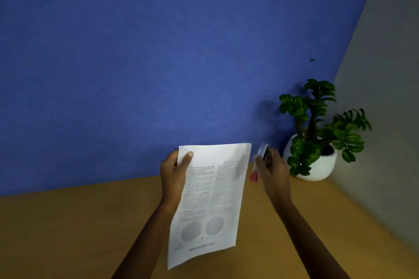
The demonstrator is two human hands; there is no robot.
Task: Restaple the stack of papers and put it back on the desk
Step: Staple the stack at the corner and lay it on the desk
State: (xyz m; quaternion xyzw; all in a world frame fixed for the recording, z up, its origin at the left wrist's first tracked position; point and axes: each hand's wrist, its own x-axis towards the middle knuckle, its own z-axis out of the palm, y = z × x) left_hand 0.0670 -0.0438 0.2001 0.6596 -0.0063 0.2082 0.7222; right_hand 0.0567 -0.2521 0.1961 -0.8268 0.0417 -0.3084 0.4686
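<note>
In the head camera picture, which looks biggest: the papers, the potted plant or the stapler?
Largest, about alike: the stack of papers and the potted plant. The papers are nearer, so I won't rank those two.
Smallest: the stapler, blurred, in the right hand.

Stack of papers (210,199) held above the desk (90,222)
The left hand (173,176) pinches its upper left corner; the sheets hang below and right of this grip. Right of the grip, just beside the paper's edge, the right hand (273,174) holds a blurred stapler (263,152). Farther right, a potted plant (317,133) stands on the desk.
</note>
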